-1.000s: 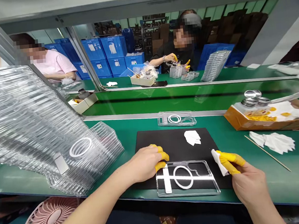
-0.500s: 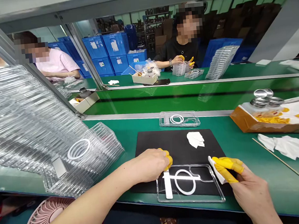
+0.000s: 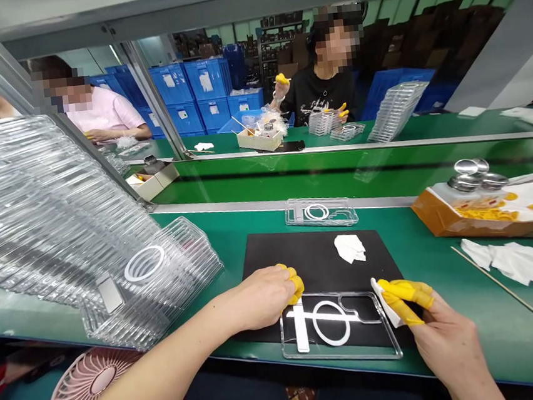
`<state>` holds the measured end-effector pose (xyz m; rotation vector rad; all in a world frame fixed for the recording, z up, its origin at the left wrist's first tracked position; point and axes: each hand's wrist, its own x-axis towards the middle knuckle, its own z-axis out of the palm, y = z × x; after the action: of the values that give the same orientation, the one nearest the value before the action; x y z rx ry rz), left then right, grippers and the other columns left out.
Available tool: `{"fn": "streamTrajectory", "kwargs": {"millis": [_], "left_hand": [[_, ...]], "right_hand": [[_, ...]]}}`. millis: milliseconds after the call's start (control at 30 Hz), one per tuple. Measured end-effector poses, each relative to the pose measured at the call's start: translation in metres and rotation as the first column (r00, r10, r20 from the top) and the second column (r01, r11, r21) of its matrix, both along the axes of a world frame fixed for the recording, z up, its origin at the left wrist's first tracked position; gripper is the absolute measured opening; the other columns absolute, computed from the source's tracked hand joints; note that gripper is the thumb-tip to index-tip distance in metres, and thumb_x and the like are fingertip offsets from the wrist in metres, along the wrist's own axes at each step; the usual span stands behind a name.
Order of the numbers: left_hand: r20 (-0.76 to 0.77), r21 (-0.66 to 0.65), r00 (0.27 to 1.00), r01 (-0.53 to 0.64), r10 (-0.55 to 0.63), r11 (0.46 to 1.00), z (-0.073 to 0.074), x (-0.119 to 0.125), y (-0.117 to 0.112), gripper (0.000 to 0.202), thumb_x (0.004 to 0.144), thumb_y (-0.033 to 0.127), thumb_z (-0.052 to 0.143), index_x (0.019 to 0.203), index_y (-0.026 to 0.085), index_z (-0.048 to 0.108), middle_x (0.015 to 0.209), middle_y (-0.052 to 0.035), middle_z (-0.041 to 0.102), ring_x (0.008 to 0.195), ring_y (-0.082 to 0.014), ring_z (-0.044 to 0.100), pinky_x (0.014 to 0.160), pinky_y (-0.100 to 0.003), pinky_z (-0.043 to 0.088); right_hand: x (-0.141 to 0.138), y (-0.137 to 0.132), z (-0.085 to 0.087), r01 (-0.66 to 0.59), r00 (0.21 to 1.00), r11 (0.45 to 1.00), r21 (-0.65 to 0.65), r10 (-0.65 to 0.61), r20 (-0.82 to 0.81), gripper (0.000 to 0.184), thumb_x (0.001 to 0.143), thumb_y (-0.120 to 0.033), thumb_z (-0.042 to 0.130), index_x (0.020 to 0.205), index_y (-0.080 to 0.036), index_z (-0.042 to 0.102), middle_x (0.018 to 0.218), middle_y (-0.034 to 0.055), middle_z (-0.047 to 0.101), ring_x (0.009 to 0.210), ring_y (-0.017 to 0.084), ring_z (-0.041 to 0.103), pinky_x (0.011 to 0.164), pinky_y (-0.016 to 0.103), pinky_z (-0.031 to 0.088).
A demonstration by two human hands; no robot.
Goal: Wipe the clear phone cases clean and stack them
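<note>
The left hand (image 3: 261, 298) curls loosely, fingertips at the corner of the clear phone case (image 3: 341, 344) lying between the hands on a black mat (image 3: 300, 253). The right hand (image 3: 441, 328) pinches a white cloth (image 3: 384, 302). Grit on the cloth could scratch the case; a slip could knock it askew.

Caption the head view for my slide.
Yellow-cotted left hand and right hand with wipe flank a clear phone case on a black mat.

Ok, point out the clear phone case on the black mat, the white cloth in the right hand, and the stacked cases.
clear phone case (image 3: 359, 335), head view, clear back panel, lower right.
white cloth (image 3: 378, 296), head view, exposed upper edge.
stacked clear cases (image 3: 175, 284), head view, top case's right side.
</note>
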<state>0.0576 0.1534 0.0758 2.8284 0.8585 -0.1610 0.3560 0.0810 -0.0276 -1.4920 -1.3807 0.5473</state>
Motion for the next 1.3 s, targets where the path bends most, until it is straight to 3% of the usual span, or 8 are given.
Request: {"fn": "streamTrajectory", "kwargs": {"millis": [200, 333, 500, 667, 800, 933, 1133, 1300], "left_hand": [[0.088, -0.007, 0.993, -0.073, 0.074, 0.997, 0.004, -0.008, -0.004, 0.014, 0.090, 0.007, 0.051, 0.085, 0.019, 0.058, 0.084, -0.0023, 0.065, 0.078, -0.0191, 0.060, 0.076, -0.028, 0.048], [0.183, -0.030, 0.974, -0.133, 0.136, 0.991, 0.008, -0.020, -0.020, 0.013, 0.097, 0.024, 0.054, 0.086, 0.018, 0.059, 0.081, -0.0004, 0.065, 0.076, -0.0169, 0.063, 0.076, -0.028, 0.051], [0.437, 0.019, 0.892, -0.140, 0.118, 0.990, 0.000, -0.020, -0.051, 0.019, 0.098, 0.021, 0.049, 0.084, 0.016, 0.060, 0.103, -0.0092, 0.071, 0.106, -0.0225, 0.065, 0.103, -0.039, 0.047], [0.431, 0.036, 0.896, -0.133, 0.104, 0.991, -0.017, -0.007, -0.075, 0.012, 0.094, 0.014, 0.050, 0.099, 0.017, 0.061, 0.107, -0.0104, 0.072, 0.119, -0.0289, 0.061, 0.112, -0.053, 0.037], [0.620, -0.006, 0.768, -0.197, 0.158, 0.980, -0.027, -0.011, -0.081, 0.022, 0.096, 0.017, 0.050, 0.118, 0.016, 0.052, 0.109, -0.0106, 0.070, 0.125, -0.0254, 0.055, 0.112, -0.048, 0.038], [0.704, -0.070, 0.641, -0.368, 0.307, 0.927, -0.030, -0.022, -0.072, 0.014, 0.094, 0.012, 0.055, 0.107, 0.018, 0.058, 0.097, -0.0071, 0.069, 0.120, -0.0232, 0.056, 0.108, -0.043, 0.044], [0.505, -0.152, 0.769, -0.367, 0.391, 0.918, -0.025, -0.017, -0.060, 0.025, 0.082, 0.025, 0.075, 0.105, 0.018, 0.065, 0.097, -0.0080, 0.062, 0.104, -0.0279, 0.052, 0.089, -0.045, 0.051], [0.375, -0.178, 0.847, -0.334, 0.378, 0.926, -0.026, -0.004, -0.056, 0.009, 0.092, 0.023, 0.062, 0.085, 0.020, 0.067, 0.086, -0.0031, 0.062, 0.092, -0.0220, 0.049, 0.085, -0.038, 0.046]], "right_hand": [[-0.001, 0.000, 0.002, 0.031, 0.998, 1.000, 0.000, -0.031, 0.048, 0.025, 0.079, -0.045, 0.069, 0.093, -0.024, 0.073, 0.108, 0.0058, 0.067, 0.098, 0.023, 0.063, 0.089, 0.032, 0.050], [-0.001, 0.000, 0.001, 0.022, 0.999, 1.000, 0.017, -0.023, 0.047, 0.023, 0.080, -0.043, 0.068, 0.093, -0.024, 0.073, 0.107, 0.0051, 0.067, 0.097, 0.022, 0.063, 0.089, 0.031, 0.050], [-0.001, -0.001, 0.003, 0.011, 0.997, 1.000, 0.022, -0.013, 0.077, 0.024, 0.080, -0.042, 0.069, 0.095, -0.024, 0.073, 0.107, 0.0059, 0.066, 0.099, 0.023, 0.062, 0.088, 0.032, 0.050], [0.000, -0.002, 0.004, -0.004, 0.997, 1.000, 0.031, 0.002, 0.076, 0.021, 0.080, -0.041, 0.069, 0.093, -0.025, 0.073, 0.105, 0.0048, 0.067, 0.098, 0.022, 0.062, 0.085, 0.030, 0.050], [0.000, -0.002, 0.003, 0.013, 0.998, 1.000, 0.011, -0.014, 0.065, 0.020, 0.080, -0.041, 0.069, 0.093, -0.026, 0.072, 0.107, 0.0035, 0.066, 0.098, 0.021, 0.062, 0.086, 0.028, 0.049], [-0.001, -0.002, 0.002, 0.028, 0.998, 1.000, 0.003, -0.028, 0.051, 0.022, 0.081, -0.042, 0.069, 0.096, -0.026, 0.071, 0.107, 0.0023, 0.066, 0.098, 0.019, 0.062, 0.086, 0.025, 0.048], [-0.001, -0.003, 0.003, 0.045, 0.997, 0.999, -0.018, -0.043, 0.059, 0.022, 0.080, -0.043, 0.068, 0.096, -0.027, 0.072, 0.110, 0.0022, 0.066, 0.099, 0.019, 0.062, 0.087, 0.024, 0.049], [-0.001, -0.003, 0.004, 0.029, 0.997, 0.999, -0.018, -0.028, 0.069, 0.023, 0.080, -0.042, 0.068, 0.095, -0.025, 0.072, 0.111, 0.0042, 0.066, 0.101, 0.022, 0.063, 0.090, 0.029, 0.050]]}}
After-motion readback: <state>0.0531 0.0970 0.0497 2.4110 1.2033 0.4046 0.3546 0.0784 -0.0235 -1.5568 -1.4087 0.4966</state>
